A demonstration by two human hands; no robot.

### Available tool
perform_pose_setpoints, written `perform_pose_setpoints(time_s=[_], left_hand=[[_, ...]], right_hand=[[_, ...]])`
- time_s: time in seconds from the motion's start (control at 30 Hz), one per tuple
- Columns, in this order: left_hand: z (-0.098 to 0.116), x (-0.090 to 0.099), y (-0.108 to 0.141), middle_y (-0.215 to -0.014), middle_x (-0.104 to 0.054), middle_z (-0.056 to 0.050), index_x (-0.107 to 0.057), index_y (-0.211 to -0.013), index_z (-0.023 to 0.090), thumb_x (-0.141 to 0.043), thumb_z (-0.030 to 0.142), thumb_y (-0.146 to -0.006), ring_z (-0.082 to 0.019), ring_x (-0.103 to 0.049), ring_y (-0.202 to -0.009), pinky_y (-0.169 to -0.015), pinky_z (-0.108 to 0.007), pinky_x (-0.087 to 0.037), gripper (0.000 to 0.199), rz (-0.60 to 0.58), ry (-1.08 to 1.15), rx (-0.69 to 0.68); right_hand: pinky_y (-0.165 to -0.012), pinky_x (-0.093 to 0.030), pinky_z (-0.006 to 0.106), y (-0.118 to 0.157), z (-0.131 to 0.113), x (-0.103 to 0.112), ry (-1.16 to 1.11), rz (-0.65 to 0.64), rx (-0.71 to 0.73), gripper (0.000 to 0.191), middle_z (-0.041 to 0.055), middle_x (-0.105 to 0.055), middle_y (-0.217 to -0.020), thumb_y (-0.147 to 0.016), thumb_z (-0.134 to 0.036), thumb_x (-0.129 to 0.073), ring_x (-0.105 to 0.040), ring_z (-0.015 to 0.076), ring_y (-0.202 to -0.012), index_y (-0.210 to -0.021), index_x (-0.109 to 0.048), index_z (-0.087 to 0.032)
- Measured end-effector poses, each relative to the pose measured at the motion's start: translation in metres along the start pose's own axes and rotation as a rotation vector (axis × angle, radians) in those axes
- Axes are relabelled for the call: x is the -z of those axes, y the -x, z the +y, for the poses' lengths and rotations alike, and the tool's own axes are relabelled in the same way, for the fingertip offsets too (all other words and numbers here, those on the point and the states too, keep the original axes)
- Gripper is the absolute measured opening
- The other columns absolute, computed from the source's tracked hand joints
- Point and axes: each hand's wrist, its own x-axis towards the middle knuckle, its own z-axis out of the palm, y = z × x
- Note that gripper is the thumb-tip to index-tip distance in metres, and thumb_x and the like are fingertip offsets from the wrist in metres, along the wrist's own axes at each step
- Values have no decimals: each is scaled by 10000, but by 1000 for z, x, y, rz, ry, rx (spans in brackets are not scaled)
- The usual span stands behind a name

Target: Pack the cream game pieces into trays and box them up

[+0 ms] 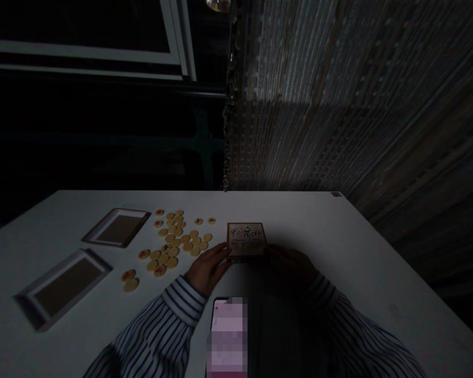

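Note:
A small box [246, 239] with dark Chinese characters and the word "Chinese" on its face is held between both hands. My left hand [208, 266] grips its left edge, fingers pressed against the side. My right hand [294, 261], in deep shadow, is at the box's right edge with its fingers against it. To the left of the box, several round wooden game pieces [163, 259] lie scattered on the white table [358, 294]. A few of them show red or black characters; many show plain faces.
An open box half [69, 286] lies at the left, with a framed tray [122, 228] behind it. A lit phone [227, 336] is at the near edge, between my forearms. A string curtain [291, 94] hangs behind the table.

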Motion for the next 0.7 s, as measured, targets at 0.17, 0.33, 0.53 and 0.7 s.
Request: perform_pose_setpoints(time_s=[0.17,0.33,0.53,0.7], left_hand=[[-1,-1,-1,-1113,-568,-86,-535,-1073,206,-471,270,-783,-176,-551,-983,-818,-349,-478,304,-5,15,-9],[0,0,-1,-1088,-585,-87,-568,-1023,188,-476,262,-778,-174,-566,-958,-809,-327,-489,272,3,14,-11],[1,-1,-2,-1069,-597,-82,-578,-1002,192,-486,261,-771,-176,-578,-938,-793,-322,-498,258,10,5,-15],[3,0,-2,-1068,-594,-87,-589,-979,190,-485,270,-772,-181,-576,-938,-790,-326,-497,245,24,10,-14]], right_hand=[[-691,-476,310,1,1,-5,9,25,-6,341,122,-577,-1067,-780,-218,-440,-578,192,-843,-1105,-514,-147],[-710,-479,323,1,1,-9,-19,15,8,322,119,-579,-1065,-773,-193,-447,-569,194,-881,-1084,-521,-151],[-695,-482,329,-1,-2,-3,-50,23,28,283,132,-588,-1036,-796,-213,-422,-568,193,-879,-1045,-538,-143],[-705,-477,333,-1,-3,-2,-25,11,14,290,126,-589,-1040,-783,-204,-442,-567,200,-880,-1049,-544,-147]])
